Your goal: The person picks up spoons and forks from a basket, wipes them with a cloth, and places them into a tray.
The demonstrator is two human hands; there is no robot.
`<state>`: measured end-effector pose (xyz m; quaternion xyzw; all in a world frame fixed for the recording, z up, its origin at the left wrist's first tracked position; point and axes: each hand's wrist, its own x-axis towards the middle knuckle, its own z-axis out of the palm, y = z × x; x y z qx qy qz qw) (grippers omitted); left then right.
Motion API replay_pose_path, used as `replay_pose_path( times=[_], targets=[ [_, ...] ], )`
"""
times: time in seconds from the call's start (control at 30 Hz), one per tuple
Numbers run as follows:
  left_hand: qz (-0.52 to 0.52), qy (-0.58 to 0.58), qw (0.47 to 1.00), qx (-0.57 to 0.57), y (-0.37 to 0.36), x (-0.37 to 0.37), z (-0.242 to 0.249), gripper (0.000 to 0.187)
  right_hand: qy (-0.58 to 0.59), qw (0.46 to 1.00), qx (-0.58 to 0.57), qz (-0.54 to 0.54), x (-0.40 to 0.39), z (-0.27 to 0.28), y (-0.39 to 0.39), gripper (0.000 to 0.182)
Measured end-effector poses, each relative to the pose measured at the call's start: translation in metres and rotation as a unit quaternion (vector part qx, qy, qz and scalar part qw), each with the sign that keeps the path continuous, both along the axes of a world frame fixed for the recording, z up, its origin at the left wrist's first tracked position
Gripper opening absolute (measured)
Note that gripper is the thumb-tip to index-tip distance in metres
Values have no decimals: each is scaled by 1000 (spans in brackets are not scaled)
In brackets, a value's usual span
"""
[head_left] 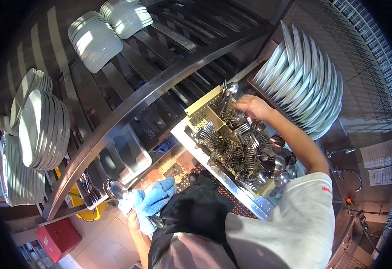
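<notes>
My left hand [134, 223] is closed around a light-blue cloth [158, 197], low at the left of my body. Round spoon bowls [115, 189] stick out past the cloth's left edge; their handles are hidden in its folds. Farther forward, my right hand [253, 107] reaches into a yellow cutlery basket [201, 101] with dividers. Its fingers curl down among spoons [232, 87], and the fingertips are hidden, so what they pinch cannot be made out. Many forks [236, 152] lie heaped over the near part of the basket, with more spoons [279, 163] along the right.
Stacked plates [299, 80] stand on edge in a rack at right. A slatted metal shelf [137, 96] holds bowls [95, 42] and more plates [43, 130]. Below it is a grey tub [126, 152] beside a tray of cutlery [87, 190]. A red box [59, 240] stands lower left.
</notes>
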<state>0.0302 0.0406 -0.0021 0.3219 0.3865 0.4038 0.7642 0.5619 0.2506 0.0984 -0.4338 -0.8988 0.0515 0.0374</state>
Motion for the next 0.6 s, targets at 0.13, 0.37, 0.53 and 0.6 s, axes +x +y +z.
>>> replay_pose_path(
  times=[0.13, 0.37, 0.53, 0.6],
  targets=[
    [1, -4, 1000, 0, 7, 6, 1, 40, 182, 982, -2, -47, 4, 6, 6, 37],
    [-10, -12, 1000, -4, -9, -2, 2, 40, 426, 879, -54, -209, 14, 4, -1, 22],
    [-26, -17, 999, -9, -26, -10, -9, 39, 571, 748, -40, -336, 18, 7, 3, 15],
    [-30, -19, 999, -10, 1, -1, -5, 39, 639, 698, -52, -318, 14, 10, 4, 17]
  ],
)
